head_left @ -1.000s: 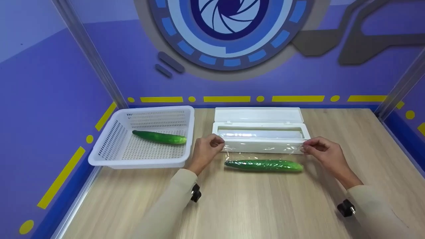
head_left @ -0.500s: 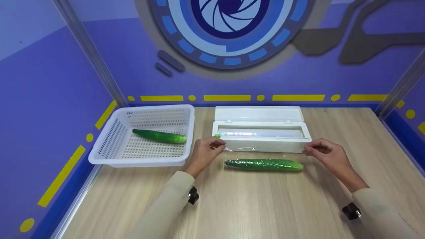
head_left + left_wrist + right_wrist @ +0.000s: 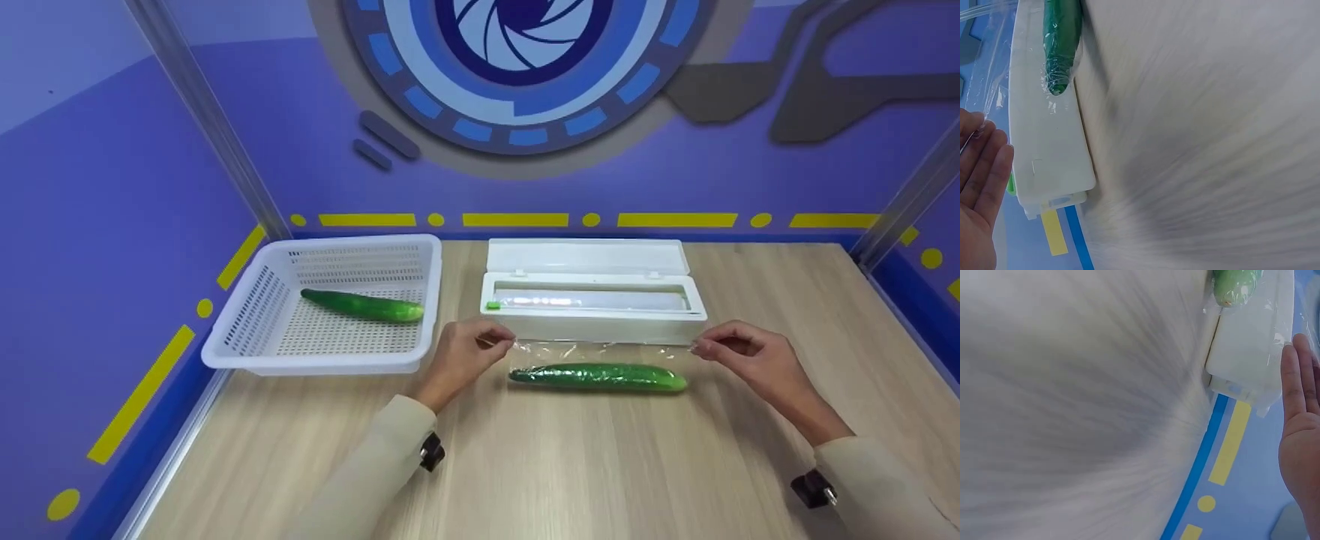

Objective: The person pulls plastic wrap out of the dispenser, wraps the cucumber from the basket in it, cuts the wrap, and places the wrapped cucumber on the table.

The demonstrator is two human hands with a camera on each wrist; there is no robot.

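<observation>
A cucumber (image 3: 600, 377) lies crosswise on the table with clear cling film (image 3: 570, 351) around it. The film's free edge stretches between both hands, just beyond the cucumber. At its left end my left hand (image 3: 466, 360) pinches a corner between thumb and forefinger. My right hand (image 3: 761, 364) pinches the opposite corner. In the left wrist view the film (image 3: 994, 84) runs up taut from the left fingertips. Behind the cucumber stands a white cling film dispenser (image 3: 592, 328), its lid raised and a roll inside.
To the left is a white perforated basket (image 3: 322, 365) holding a second, darker cucumber (image 3: 360, 306). A green slider (image 3: 493, 305) sits at the left of the dispenser's front rim. Patterned blue-purple walls (image 3: 465, 187) close off the table's back and sides.
Both hands have come a little nearer the person and slightly apart. The film edge they hold, earlier across the dispenser's front, now lies between dispenser and cucumber.
</observation>
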